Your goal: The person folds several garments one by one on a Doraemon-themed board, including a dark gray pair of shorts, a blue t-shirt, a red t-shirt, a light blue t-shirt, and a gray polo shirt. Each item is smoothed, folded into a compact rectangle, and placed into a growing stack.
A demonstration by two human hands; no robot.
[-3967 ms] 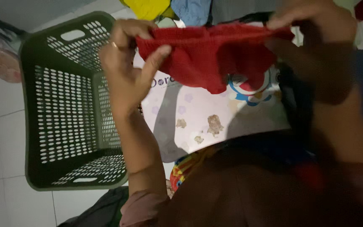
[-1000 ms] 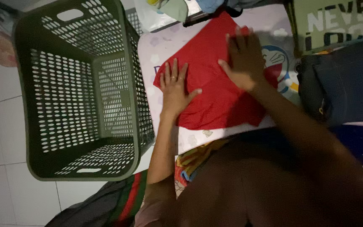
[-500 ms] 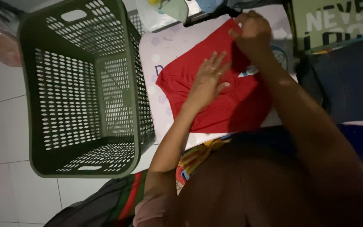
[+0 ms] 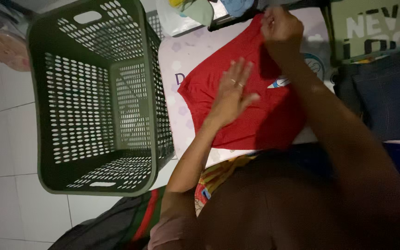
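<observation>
One big green basket (image 4: 93, 97) stands open beside the pale board (image 4: 181, 60). On the board lies the red cloth (image 4: 228, 106), partly folded. The left hand (image 4: 231, 95) presses it flat, fingers spread. The right hand (image 4: 281, 28) pinches its far edge.

One green basket (image 4: 93, 102), one red garment (image 4: 237, 92), two hands.

Dim, soft indoor light; dark, underexposed foreground, mild blur and grain throughout.
</observation>
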